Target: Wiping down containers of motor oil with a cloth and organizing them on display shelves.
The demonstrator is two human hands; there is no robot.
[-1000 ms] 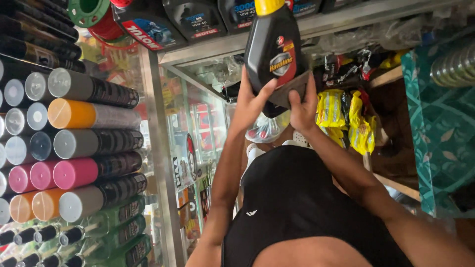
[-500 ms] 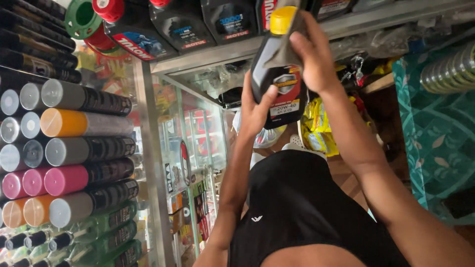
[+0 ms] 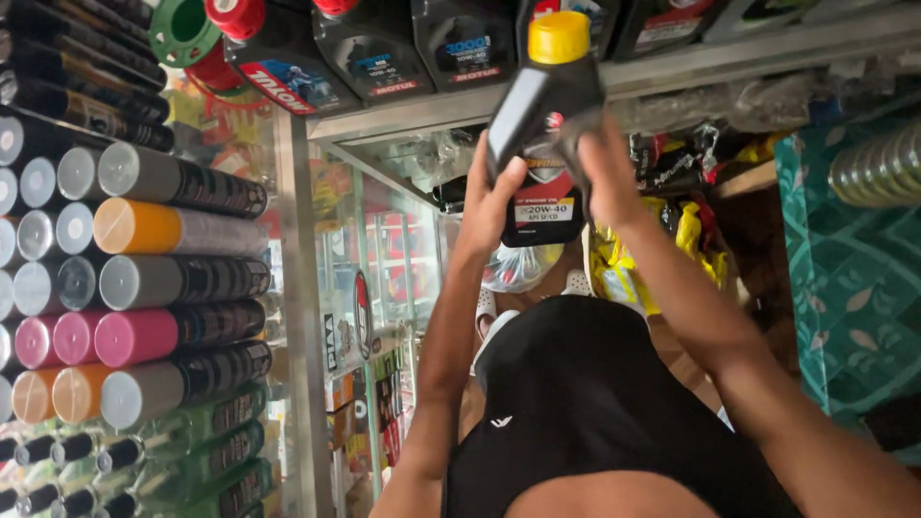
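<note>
Both hands, left (image 3: 489,197) and right (image 3: 600,163), clamp the black oil bottle (image 3: 542,125) just below the shelf (image 3: 672,67), not yet set among the bottles there.

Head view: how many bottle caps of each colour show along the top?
Yellow cap: 1, on the black bottle gripped by left hand and right hand
Red caps: 2, on shelf bottles
Green cap: 1, far left
Total: 4

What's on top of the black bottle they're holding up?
A yellow cap sits on top of the black bottle, which the left hand and right hand grip. Behind it is a shelf of dark bottles; the one directly behind is mostly covered.
</note>
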